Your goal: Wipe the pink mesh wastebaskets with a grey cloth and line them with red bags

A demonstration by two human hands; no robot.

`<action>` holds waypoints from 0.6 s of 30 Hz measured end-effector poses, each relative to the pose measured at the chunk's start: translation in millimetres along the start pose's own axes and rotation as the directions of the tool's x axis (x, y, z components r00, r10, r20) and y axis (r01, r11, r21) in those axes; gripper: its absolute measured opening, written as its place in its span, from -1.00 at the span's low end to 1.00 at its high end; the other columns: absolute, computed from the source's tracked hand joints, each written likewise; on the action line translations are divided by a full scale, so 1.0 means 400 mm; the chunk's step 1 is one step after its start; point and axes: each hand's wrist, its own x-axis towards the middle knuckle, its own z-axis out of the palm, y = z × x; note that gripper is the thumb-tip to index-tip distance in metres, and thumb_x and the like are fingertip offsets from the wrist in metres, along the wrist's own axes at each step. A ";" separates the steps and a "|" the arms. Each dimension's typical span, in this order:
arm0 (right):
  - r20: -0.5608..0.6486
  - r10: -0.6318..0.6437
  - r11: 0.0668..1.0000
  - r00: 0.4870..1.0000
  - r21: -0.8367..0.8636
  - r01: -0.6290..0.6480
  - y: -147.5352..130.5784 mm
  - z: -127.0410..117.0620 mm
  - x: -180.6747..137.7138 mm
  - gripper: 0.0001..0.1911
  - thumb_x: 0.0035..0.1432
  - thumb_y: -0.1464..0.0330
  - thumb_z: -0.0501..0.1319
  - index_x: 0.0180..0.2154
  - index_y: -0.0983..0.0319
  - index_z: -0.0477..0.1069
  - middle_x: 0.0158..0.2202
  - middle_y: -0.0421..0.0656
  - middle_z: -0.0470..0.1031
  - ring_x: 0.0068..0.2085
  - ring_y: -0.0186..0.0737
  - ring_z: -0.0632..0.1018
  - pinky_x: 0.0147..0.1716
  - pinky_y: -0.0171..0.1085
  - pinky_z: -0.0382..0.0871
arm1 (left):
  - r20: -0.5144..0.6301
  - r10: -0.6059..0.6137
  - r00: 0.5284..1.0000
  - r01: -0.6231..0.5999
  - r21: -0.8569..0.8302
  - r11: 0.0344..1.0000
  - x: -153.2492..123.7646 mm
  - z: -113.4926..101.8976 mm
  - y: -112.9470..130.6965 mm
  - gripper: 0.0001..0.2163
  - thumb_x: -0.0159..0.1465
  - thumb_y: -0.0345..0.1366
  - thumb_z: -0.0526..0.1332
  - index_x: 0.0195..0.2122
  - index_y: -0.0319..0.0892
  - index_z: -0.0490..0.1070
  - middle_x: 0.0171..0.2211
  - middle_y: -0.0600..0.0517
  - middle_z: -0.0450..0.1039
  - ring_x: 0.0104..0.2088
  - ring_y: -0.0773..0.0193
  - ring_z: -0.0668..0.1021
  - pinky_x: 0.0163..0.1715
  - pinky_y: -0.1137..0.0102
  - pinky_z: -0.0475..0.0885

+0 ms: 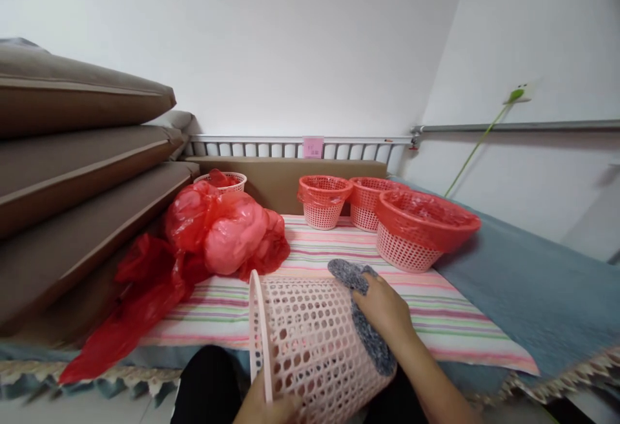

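A pink lattice plastic basket (310, 340) lies on its side on my lap, its open rim facing left. My left hand (264, 408) grips the rim at the bottom edge of the view, fingers closed on it. My right hand (385, 311) presses a grey cloth (363, 320) flat against the basket's bottom and side. A heap of red plastic bags (217, 233) lies on the striped cloth (436, 314) to the left of the basket.
Three pink baskets lined with red bags (323, 201) (371, 201) (419, 227) stand at the back right, a fourth (225, 181) behind the heap. Brown cushions (72, 172) are stacked at left. A blue blanket (533, 288) covers the right side. A white railing (290, 146) runs along the wall.
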 end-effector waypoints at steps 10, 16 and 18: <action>-0.206 -0.149 0.974 0.967 0.140 0.180 -0.128 0.046 -0.026 -0.66 0.10 0.28 0.12 -0.07 0.21 0.38 -0.15 -0.05 0.44 -0.12 -0.09 0.48 -0.22 -0.26 0.29 | -0.151 0.161 0.975 -0.151 0.076 0.986 -0.003 -0.048 0.049 -0.28 -0.14 -0.30 0.48 0.10 -0.21 0.32 0.01 -0.24 0.48 0.09 -0.16 0.43 0.15 0.10 0.24; -0.062 -0.186 0.916 0.981 0.350 0.195 -0.237 0.057 -0.068 -0.68 0.04 0.30 0.14 -0.14 0.22 0.43 -0.15 -0.04 0.46 -0.10 -0.09 0.46 -0.14 -0.24 0.28 | -0.286 0.182 0.941 -0.140 0.160 0.977 -0.009 -0.109 -0.009 -0.30 -0.23 -0.14 0.51 -0.02 -0.23 0.42 -0.12 -0.25 0.56 0.05 -0.23 0.45 0.14 0.02 0.24; -0.044 -0.332 0.839 0.942 0.444 0.316 -0.304 0.042 -0.133 -0.70 -0.01 0.30 0.19 -0.19 0.20 0.45 -0.17 -0.06 0.47 -0.12 -0.10 0.46 -0.13 -0.24 0.28 | -0.265 0.173 0.949 -0.132 0.165 0.977 -0.015 -0.091 0.000 -0.30 -0.22 -0.13 0.51 -0.02 -0.21 0.41 -0.14 -0.23 0.56 0.03 -0.22 0.48 0.10 0.03 0.30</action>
